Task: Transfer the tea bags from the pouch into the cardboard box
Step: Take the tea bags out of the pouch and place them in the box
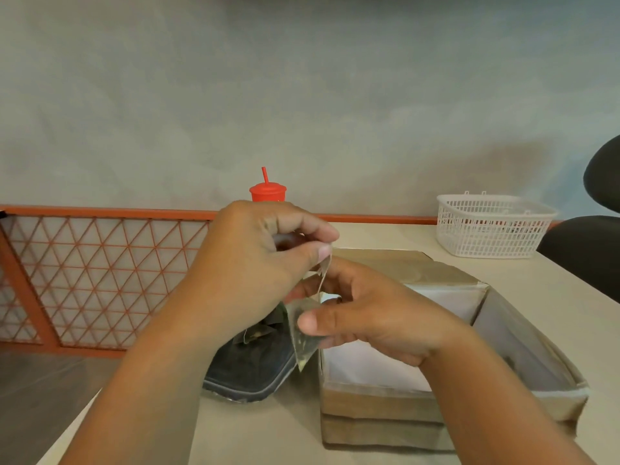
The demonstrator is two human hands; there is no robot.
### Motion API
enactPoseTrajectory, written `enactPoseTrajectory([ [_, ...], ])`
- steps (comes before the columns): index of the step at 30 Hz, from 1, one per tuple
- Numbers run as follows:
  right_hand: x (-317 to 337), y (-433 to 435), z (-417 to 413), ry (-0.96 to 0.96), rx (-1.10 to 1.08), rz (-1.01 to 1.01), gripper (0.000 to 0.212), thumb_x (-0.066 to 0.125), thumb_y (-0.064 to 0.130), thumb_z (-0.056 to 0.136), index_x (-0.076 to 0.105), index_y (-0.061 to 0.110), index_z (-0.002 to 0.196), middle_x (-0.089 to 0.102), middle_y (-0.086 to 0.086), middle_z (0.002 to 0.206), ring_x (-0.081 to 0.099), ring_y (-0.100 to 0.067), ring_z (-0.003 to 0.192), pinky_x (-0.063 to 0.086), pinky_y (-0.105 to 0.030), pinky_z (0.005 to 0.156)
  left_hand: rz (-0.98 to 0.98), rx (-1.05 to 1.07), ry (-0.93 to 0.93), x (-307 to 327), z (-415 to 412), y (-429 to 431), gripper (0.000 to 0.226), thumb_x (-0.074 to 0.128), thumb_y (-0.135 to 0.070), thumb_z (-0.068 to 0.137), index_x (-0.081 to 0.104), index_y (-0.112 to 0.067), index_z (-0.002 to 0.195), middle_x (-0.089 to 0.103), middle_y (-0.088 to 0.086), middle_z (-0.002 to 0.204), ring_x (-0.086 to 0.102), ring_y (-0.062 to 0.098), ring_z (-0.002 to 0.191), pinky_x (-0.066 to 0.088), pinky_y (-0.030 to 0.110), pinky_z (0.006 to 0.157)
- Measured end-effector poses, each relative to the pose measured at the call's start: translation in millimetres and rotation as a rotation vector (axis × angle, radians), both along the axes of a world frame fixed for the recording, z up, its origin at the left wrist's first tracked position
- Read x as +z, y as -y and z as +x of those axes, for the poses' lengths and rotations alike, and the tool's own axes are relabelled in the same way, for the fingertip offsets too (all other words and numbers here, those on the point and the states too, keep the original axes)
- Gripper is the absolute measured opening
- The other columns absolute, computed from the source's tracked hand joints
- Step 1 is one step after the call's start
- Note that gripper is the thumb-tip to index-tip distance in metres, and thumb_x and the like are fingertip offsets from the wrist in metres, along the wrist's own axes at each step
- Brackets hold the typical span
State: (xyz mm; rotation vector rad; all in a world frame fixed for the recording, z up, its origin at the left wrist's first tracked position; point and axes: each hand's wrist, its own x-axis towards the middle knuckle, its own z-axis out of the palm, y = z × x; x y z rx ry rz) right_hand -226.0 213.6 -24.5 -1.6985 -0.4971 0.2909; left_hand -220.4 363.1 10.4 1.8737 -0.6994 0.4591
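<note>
Left hand (248, 263) pinches the tag (324, 263), right hand (365, 317) the tea bag (303, 340) (more in the pouch (255, 367)), beside the box (379, 404).

Landmark: cardboard box (379, 411), on worktop (268, 431).
Just left of box: pouch (255, 367), lying flat.
Above box's left wall: tea bag (303, 337), between left hand (255, 263) and right hand (362, 317).
Behind box, rightward: basket (489, 226).
Behind box, leftward: lidded cup (267, 191).
Far left of box: lattice panel (100, 280).

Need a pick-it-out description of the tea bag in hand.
Start at the cardboard box, lower right. At its left edge, the right hand pinches the tea bag. It is the translucent pyramid held in the air, beside the dark pouch.
</note>
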Motion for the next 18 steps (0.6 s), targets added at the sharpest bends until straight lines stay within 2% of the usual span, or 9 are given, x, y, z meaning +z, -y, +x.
enactPoseTrajectory([
  [4, 5, 5, -2, -0.007, -0.082, 0.081, 0.034, 0.063, -0.008, 0.079, 0.063, 0.021, 0.096, 0.06, -0.002, 0.086, 0.061, -0.007, 0.068, 0.05, -0.016, 0.056, 0.029, 0.008, -0.005, -2, 5, 0, 0.024, 0.073, -0.009, 0.073, 0.071, -0.033, 0.071, 0.071, -0.015, 0.073, 0.068, 0.0, 0.07, 0.055, 0.018, 0.067],
  [7, 11, 12, -3, 0.004, -0.135, 0.156, 0.034, 0.059, -0.009, 0.079, 0.065, 0.02, 0.095, 0.058, -0.001, 0.077, 0.06, -0.004, 0.062, 0.049, -0.015, 0.054, 0.091, -0.005, 0.005, -2, 6, -1, 0.02, 0.073, -0.016, 0.073, 0.072, -0.035, 0.071, 0.071, -0.017, 0.073, 0.067, 0.0, 0.072, 0.054, 0.019, 0.068],
  [10, 15, 18, -3, 0.05, -0.225, 0.182, 0.032, 0.061, -0.008, 0.078, 0.069, 0.021, 0.089, 0.057, -0.008, 0.079, 0.059, -0.006, 0.063, 0.048, -0.015, 0.053, 0.124, -0.064, -0.014, -4, 8, 0, 0.003, 0.07, -0.041, 0.076, 0.072, -0.041, 0.078, 0.072, -0.013, 0.075, 0.067, 0.004, 0.072, 0.052, 0.023, 0.068],
  [12, 19, 20, -5, 0.088, -0.268, 0.187, 0.028, 0.061, -0.007, 0.078, 0.072, 0.019, 0.079, 0.058, -0.005, 0.072, 0.057, -0.005, 0.06, 0.047, -0.014, 0.054, 0.145, -0.091, 0.008, -8, 11, 0, 0.026, 0.06, -0.054, 0.075, 0.074, -0.032, 0.08, 0.068, 0.003, 0.064, 0.063, 0.016, 0.062, 0.05, 0.024, 0.064],
  [14, 21, 22, -7, 0.119, -0.307, 0.189, 0.027, 0.06, -0.007, 0.079, 0.072, 0.017, 0.072, 0.059, -0.002, 0.067, 0.055, -0.004, 0.057, 0.047, -0.014, 0.053, 0.163, -0.095, 0.033, -8, 12, 1, 0.044, 0.052, -0.053, 0.076, 0.072, -0.014, 0.076, 0.051, 0.013, 0.054, 0.047, 0.011, 0.052, 0.036, 0.018, 0.053],
  [16, 24, 26, -8, 0.132, -0.347, 0.195, 0.022, 0.06, -0.008, 0.079, 0.069, 0.012, 0.073, 0.061, -0.001, 0.065, 0.056, -0.003, 0.056, 0.047, -0.013, 0.052, 0.153, -0.118, 0.008, -6, 10, 1, 0.038, 0.051, -0.048, 0.076, 0.073, -0.018, 0.075, 0.058, -0.004, 0.053, 0.051, 0.001, 0.055, 0.038, 0.013, 0.056],
  [18, 26, 30, -9, 0.15, -0.38, 0.188, 0.023, 0.061, -0.008, 0.078, 0.069, 0.012, 0.071, 0.062, 0.001, 0.062, 0.057, -0.003, 0.055, 0.047, -0.013, 0.052, 0.162, -0.134, -0.038, -4, 10, 0, 0.028, 0.054, -0.047, 0.077, 0.074, -0.028, 0.081, 0.069, -0.014, 0.068, 0.062, 0.001, 0.066, 0.048, 0.017, 0.066],
])
